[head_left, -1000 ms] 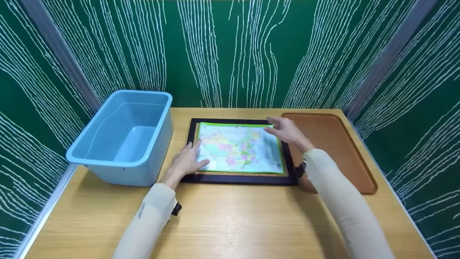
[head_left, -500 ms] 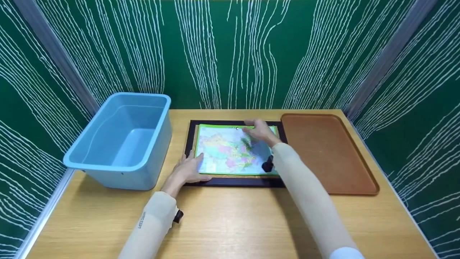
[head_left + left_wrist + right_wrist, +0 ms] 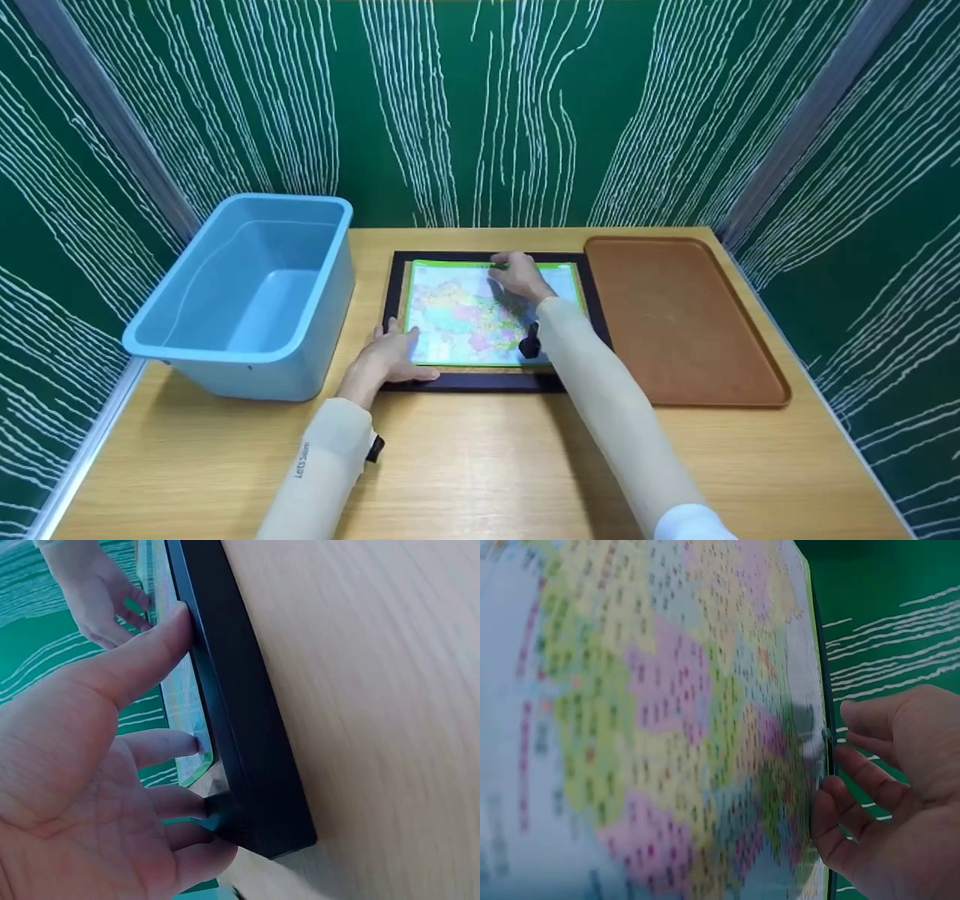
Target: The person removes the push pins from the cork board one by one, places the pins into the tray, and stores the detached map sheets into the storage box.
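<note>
A colourful map (image 3: 450, 300) with a green border lies on a tan board inside a black frame (image 3: 487, 382). My left hand (image 3: 388, 354) is at the frame's near left corner, fingers spread. In the left wrist view, its thumb (image 3: 146, 652) rests along the black frame, and other fingertips touch the corner and map. My right hand (image 3: 523, 277) is at the map's top edge, near the middle. In the right wrist view, its bent fingers (image 3: 870, 776) stand apart beside a small clear piece (image 3: 827, 736) at that edge; whether they touch it is unclear.
A deep blue tub (image 3: 240, 277) stands to the left of the frame. On the right lies a brown tray (image 3: 682, 322), its left edge close against the frame. A green wall (image 3: 517, 112) with white lines closes off the back of the wooden table (image 3: 465, 457).
My right hand has moved left from the map's top right corner to the middle of its top edge. My left hand has slid slightly down towards the frame's near corner.
</note>
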{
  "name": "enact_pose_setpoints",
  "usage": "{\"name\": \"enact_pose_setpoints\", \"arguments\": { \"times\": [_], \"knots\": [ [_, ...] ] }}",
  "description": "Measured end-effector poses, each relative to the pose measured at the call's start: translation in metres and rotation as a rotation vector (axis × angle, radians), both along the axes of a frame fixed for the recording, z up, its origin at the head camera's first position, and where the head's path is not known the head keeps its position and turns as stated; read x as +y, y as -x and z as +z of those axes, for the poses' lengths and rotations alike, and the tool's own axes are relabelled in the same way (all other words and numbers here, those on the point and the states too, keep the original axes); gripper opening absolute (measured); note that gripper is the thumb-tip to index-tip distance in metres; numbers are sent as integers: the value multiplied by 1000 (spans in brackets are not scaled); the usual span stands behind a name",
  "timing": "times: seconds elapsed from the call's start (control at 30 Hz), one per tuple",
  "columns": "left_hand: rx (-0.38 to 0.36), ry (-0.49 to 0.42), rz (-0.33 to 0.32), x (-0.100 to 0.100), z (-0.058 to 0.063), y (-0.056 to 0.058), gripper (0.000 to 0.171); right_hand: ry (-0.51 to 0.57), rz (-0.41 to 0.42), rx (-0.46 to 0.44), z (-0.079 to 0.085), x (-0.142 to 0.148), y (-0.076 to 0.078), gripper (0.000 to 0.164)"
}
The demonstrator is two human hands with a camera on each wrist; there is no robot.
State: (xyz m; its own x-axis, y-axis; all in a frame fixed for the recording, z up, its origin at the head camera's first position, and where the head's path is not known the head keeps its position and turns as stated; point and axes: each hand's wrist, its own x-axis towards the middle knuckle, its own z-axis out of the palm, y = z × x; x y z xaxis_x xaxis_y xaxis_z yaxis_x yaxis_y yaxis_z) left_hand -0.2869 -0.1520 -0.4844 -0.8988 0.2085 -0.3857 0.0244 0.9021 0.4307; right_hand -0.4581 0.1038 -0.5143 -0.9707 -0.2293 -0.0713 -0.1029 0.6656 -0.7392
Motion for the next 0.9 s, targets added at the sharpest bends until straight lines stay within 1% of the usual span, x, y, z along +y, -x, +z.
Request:
{"name": "enact_pose_setpoints", "arguments": {
  "times": [0.07, 0.2, 0.3, 0.47, 0.6, 0.67, 0.9],
  "knots": [
    [6, 18, 1, 0, 0, 0, 96, -29, -9, 16, -2, -4, 1, 40],
    [12, 22, 25, 0, 0, -2, 96, -93, -2, 60, -8, -10, 1, 38],
    [23, 21, 24, 0, -1, -3, 96, -108, -13, 69, -11, -11, 1, 38],
    [28, 26, 6, 0, -2, -3, 96, -95, -56, 46, -11, -10, 2, 36],
    [23, 41, 5, 0, -1, -2, 97, -87, -51, 29, -9, -9, 4, 33],
    [18, 49, 6, 1, 1, -2, 96, -69, -55, 12, -8, -9, 4, 33],
    [5, 66, 7, 3, 2, 2, 96, 13, -48, -5, -3, -3, 3, 34]
  ]
}}
